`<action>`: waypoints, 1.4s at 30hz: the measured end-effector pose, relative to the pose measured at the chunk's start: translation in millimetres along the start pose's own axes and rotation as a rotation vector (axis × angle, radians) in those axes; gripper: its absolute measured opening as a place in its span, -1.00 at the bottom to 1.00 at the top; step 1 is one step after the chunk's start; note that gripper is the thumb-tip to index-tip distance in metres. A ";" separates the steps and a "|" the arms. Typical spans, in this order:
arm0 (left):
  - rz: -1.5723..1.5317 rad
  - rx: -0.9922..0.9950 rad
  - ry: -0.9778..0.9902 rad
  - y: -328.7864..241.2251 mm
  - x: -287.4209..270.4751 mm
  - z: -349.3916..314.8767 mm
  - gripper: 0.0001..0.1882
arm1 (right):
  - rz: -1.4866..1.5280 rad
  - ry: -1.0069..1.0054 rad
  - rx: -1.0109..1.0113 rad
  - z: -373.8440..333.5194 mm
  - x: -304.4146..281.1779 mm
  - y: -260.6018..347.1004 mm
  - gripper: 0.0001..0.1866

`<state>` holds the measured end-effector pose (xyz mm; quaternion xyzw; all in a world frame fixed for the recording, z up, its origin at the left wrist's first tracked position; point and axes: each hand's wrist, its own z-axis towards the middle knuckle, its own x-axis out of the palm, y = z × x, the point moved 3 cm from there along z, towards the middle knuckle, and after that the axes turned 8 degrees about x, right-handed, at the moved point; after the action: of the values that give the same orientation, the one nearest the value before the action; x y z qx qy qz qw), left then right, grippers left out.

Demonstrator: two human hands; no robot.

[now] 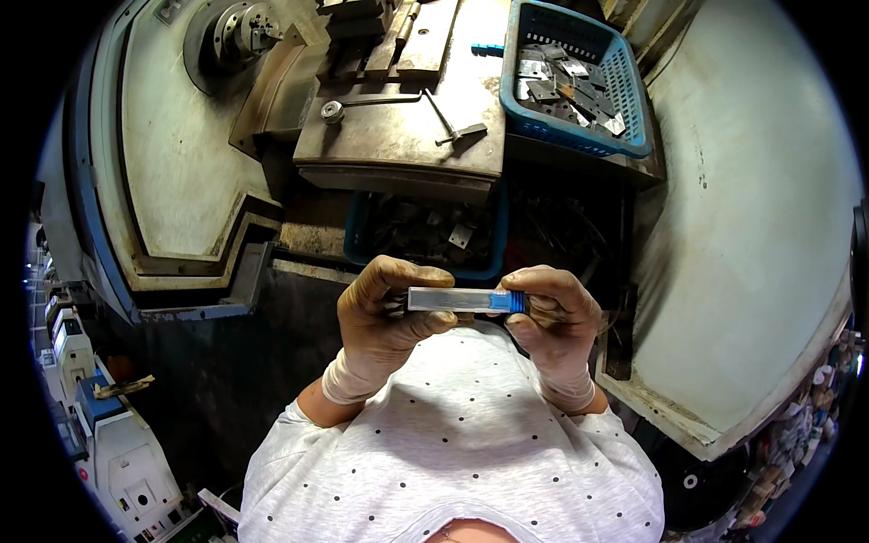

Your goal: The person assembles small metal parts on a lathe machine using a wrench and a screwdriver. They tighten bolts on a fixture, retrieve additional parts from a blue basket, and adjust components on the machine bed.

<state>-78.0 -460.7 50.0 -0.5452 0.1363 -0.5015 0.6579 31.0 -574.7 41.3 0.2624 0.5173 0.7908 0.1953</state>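
A clear rectangular plastic tube (448, 300) with a blue ribbed cap (515, 301) lies level between my two hands, in front of my chest. My left hand (378, 308), in a stained whitish glove, pinches the clear end between thumb and fingers. The blue cap end sits between the thumb and fingers of my right hand (557, 312), gloved the same way. The cap is on the tube. What the tube contains is hard to make out; blue shows inside near the cap.
Ahead is a metal machine table (389, 136) with a hex key (439, 113) and a small round metal part (332, 112). A blue basket (647, 136) of flat metal plates stands far right; another blue basket (358, 231) sits below the table. A chuck (237, 36) is at far left.
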 end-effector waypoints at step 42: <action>0.024 -0.235 -0.078 21.6 -4.3 22.2 -0.66 | 0.890 0.139 0.596 20.7 17.0 -43.8 -0.76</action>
<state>-52.9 -446.5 38.1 -0.6362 0.1748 -0.4525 0.6000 32.1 -533.0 11.4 0.4474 0.5697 0.6317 -0.2761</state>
